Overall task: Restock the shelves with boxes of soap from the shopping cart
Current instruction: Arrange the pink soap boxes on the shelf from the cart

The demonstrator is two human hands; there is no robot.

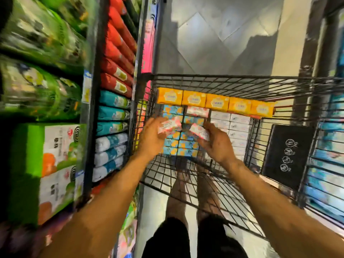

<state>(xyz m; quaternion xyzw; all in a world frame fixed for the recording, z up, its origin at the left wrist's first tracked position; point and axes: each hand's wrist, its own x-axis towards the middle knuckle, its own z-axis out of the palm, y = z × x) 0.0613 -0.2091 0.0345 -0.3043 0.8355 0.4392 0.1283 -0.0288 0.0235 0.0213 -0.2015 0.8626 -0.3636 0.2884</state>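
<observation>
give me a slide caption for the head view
Left hand holds one pink soap box, right hand another, above the wire cart.

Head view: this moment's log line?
left hand grips pink-white cardboard soap box | right hand grips second pink-white box | over black wire cart

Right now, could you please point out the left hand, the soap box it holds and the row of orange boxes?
left hand (151, 139): head view, its middle.
pink-and-white soap box (170, 125): head view, printed face.
row of orange boxes (216, 103): head view, middle box's front.
</observation>
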